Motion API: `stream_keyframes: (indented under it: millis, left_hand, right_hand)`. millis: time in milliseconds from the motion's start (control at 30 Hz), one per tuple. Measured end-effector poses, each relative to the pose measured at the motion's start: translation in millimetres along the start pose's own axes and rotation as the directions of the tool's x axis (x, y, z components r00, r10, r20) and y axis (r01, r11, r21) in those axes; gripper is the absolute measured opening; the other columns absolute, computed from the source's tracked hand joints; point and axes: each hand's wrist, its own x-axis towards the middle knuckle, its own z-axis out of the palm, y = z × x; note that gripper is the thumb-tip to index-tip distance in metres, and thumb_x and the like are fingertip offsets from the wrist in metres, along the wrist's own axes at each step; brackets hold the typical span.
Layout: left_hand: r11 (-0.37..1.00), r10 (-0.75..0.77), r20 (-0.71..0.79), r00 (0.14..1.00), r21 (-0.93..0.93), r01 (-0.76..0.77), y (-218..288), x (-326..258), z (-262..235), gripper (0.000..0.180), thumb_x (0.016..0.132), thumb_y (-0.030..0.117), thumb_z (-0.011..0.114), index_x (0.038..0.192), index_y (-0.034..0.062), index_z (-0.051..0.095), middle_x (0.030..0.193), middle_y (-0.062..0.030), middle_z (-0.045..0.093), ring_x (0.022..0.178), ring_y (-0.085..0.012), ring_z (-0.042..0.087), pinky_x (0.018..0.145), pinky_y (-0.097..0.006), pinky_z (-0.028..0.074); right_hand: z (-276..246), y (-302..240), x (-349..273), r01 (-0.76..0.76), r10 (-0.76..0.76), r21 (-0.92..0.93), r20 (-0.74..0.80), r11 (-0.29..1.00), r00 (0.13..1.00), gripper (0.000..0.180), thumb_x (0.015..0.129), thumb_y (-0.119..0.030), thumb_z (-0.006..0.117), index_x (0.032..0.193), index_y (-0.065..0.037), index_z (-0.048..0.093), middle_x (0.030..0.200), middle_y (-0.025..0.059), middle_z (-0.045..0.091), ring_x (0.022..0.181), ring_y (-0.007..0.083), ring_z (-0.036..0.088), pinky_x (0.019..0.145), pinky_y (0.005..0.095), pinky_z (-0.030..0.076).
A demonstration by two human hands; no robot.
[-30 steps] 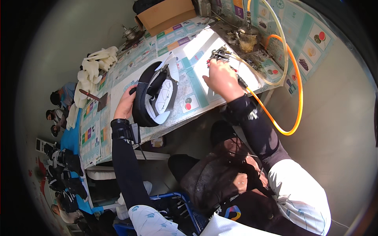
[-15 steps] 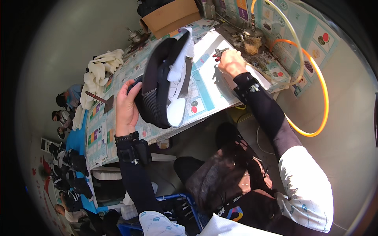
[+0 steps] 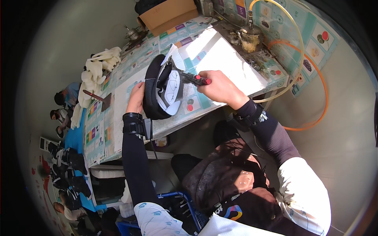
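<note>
A black knit shoe upper (image 3: 151,98) with a white inner side is held up over the near part of the table. My left hand (image 3: 136,98) grips it from its left side, fingers partly hidden behind it. In my right hand (image 3: 221,85) is a pair of red-handled pliers (image 3: 199,80); their dark jaws point left at the upper's right edge. Whether the jaws touch or pinch the edge cannot be made out.
A broad-bladed knife (image 3: 105,103) lies left of the upper, beside white foot-shaped forms (image 3: 94,70). A cardboard box (image 3: 169,15) stands at the back. A glue-crusted pot (image 3: 249,41) and looping yellow hose (image 3: 301,51) are at the right. A blue basket (image 3: 191,202) sits below.
My right hand has picked the pliers up off the table and brought them left and nearer, to the upper. My left hand has turned the upper, so more of its inside shows.
</note>
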Motion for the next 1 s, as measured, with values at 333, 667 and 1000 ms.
stream_keyframes:
  millis: [333, 667, 1000]
  left_hand:
    - [0.998, -0.037, -0.012, 0.999, -0.056, 0.037, 1, -12, 9, 0.035, 0.106, 0.028, 0.063, 0.128, 0.0014, 0.069, 0.114, -0.0045, 0.075, 0.100, -0.0124, 0.070, 0.089, -0.028, 0.055]
    - [0.998, 0.026, 0.020, 0.999, -0.051, -0.025, -4, -18, -8, 0.039, 0.110, 0.029, 0.055, 0.132, -0.0014, 0.063, 0.119, -0.0059, 0.071, 0.109, -0.0135, 0.065, 0.097, -0.028, 0.050]
    - [0.993, 0.099, -0.008, 0.995, -0.066, -0.100, -5, -29, -5, 0.035, 0.110, 0.028, 0.054, 0.129, 0.0000, 0.063, 0.117, -0.0036, 0.068, 0.109, -0.0121, 0.062, 0.099, -0.028, 0.047]
  right_hand:
    - [4, 10, -5, -0.025, 0.024, -0.022, -0.072, 0.999, 0.997, 0.031, 0.077, -0.014, 0.064, 0.102, 0.001, 0.074, 0.085, 0.0292, 0.069, 0.086, 0.0490, 0.066, 0.079, 0.0494, 0.053]
    - [-1, -3, -9, 0.021, -0.024, -0.048, -0.055, 0.999, 0.998, 0.024, 0.082, -0.014, 0.062, 0.096, 0.002, 0.072, 0.084, 0.0286, 0.068, 0.084, 0.0497, 0.065, 0.079, 0.0507, 0.053]
    - [-6, -7, -22, 0.012, -0.020, -0.126, -0.063, 0.992, 0.998, 0.024, 0.081, -0.014, 0.060, 0.095, 0.001, 0.073, 0.085, 0.0307, 0.067, 0.083, 0.0515, 0.063, 0.078, 0.0526, 0.052]
